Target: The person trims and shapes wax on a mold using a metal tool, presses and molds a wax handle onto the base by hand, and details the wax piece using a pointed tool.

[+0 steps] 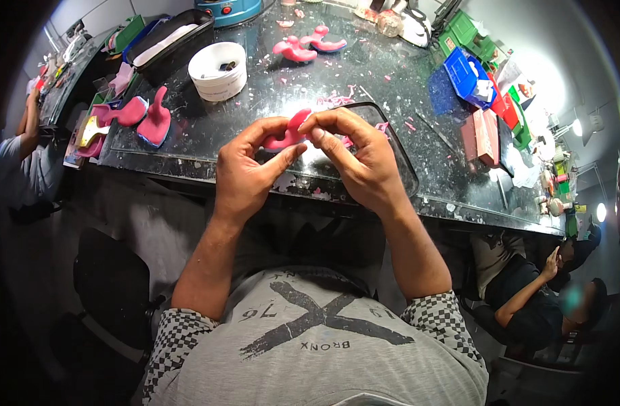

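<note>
Over the near edge of the dark bench I hold a small pink dental impression tray between both hands. My left hand is closed around its left side, with thumb and fingers on the rim. My right hand pinches the upright part between thumb and forefinger; whether a small tool is also in those fingers I cannot make out. Below the hands lies a black-rimmed tray with pink scraps. Two similar pink pieces stand to the left, one of them a tray with an upright handle. Farther back sits another pink pair.
A white tub stands behind my left hand, beside a black bin. A blue device is at the back. Thin tools, a blue bin and a pink box lie to the right. Other people sit at both sides.
</note>
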